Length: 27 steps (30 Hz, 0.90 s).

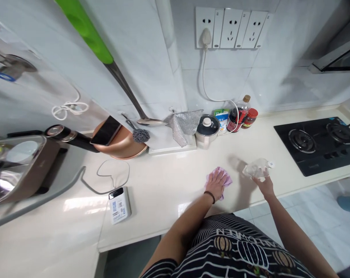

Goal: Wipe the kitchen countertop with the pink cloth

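Note:
On the pale counter, my left hand is palm down over a bunched pink cleaning cloth, holding it against the surface. The cloth's edges stick out around the fingers. A dark bead bracelet circles that wrist. Farther right, my right hand is closed around a clear plastic bottle. This bottle is tilted onto its side above the counter, its white cap pointing right. Its shadow falls on the counter to the left.
A black gas hob lies right. Along the wall stand a small lidded pot and a red-lidded jar. A white power bank, its cable, a copper-coloured pan and a dish basket are left. A green-handled ladle hangs nearby.

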### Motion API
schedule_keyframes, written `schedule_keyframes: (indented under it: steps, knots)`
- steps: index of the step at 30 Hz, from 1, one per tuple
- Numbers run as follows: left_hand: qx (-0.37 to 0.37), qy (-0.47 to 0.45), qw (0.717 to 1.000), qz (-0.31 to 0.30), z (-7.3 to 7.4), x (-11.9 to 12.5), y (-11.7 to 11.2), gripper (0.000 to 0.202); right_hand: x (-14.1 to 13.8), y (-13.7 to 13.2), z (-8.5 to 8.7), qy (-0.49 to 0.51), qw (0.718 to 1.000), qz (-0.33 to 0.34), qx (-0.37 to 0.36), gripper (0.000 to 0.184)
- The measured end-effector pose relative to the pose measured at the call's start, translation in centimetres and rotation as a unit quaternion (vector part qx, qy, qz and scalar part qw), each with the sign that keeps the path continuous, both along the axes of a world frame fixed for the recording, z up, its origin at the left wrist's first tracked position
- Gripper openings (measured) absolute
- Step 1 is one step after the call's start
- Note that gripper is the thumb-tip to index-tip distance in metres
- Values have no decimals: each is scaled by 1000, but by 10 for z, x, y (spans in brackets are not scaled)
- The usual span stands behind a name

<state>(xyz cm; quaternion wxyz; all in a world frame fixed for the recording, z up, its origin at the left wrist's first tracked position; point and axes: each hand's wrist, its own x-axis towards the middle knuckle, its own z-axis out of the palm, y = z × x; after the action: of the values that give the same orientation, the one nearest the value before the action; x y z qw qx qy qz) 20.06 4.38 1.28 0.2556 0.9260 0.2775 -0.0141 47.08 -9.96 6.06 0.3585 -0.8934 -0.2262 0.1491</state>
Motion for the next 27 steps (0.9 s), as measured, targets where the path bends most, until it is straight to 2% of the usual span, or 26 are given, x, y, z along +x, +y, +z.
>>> schedule_keyframes:
  steps: [3,5,7,10,13,15,16,18,19,23,25,27]
  knots:
    - [-12,40,997,62,5,-12,40,68,-2,-14,-10,-10,994,10,-112,70]
    - [-11,68,987,148,8,-35,76,68,-6,-26,-18,-29,991,38,-127,66]
    - [-2,85,968,238,12,-70,114,67,-12,-37,-26,-49,985,71,-149,60]
    - [15,104,920,377,14,-135,162,66,-19,-50,-36,-78,973,121,-180,58]
    - [32,102,857,504,13,-194,189,67,-19,-56,-43,-96,957,170,-216,69]
    - [36,99,824,557,12,-214,196,68,-16,-58,-46,-88,948,184,-246,75]
    - [36,98,811,575,12,-216,198,68,-15,-59,-48,-84,944,187,-258,78]
    - [37,97,800,590,13,-204,197,68,-12,-61,-51,-85,939,193,-272,83]
    - [39,97,805,584,14,-192,196,67,-12,-61,-53,-86,938,196,-273,85]
    - [43,100,859,501,13,-118,181,67,-11,-65,-62,-83,942,191,-262,88]
    - [39,96,887,451,10,-78,168,68,-11,-66,-64,-85,945,187,-254,88]
    - [23,81,924,374,6,-40,148,68,-11,-67,-66,-90,945,193,-248,87]
